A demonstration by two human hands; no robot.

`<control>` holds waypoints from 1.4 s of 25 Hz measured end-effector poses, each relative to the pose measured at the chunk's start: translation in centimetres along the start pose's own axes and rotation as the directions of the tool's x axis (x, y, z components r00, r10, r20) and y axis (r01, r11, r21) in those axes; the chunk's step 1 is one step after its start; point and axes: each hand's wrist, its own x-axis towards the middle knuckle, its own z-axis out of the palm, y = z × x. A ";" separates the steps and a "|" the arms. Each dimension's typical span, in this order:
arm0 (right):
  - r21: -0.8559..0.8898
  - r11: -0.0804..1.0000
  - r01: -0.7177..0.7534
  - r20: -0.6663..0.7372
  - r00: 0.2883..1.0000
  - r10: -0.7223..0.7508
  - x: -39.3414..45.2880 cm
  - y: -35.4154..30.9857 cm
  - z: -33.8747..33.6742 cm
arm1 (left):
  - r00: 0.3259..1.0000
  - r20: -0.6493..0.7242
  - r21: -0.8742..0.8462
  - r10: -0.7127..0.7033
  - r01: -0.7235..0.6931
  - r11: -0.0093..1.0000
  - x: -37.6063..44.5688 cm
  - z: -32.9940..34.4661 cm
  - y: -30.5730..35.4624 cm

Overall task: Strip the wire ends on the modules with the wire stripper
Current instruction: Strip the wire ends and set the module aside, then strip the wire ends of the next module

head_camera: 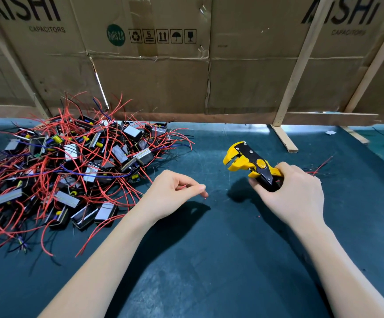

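Fingers (258, 187) of the right hand (294, 193) curl round the black handles of the yellow-and-black wire stripper (250, 162), held above the dark green tabletop (209, 260). Left hand (170, 191) pinches a thin red wire (183, 186) between thumb and fingertips. Heaped small black modules with red wires (71, 157) lie to the left.

right hand (294, 196) hides the wire stripper (251, 165) handles.
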 end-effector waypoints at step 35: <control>0.770 0.621 -0.146 0.565 0.610 -0.556 -0.4 -0.6 -2.2 | 0.957 -0.292 0.696 0.003 0.210 0.687 0.2 -4.8 -1.9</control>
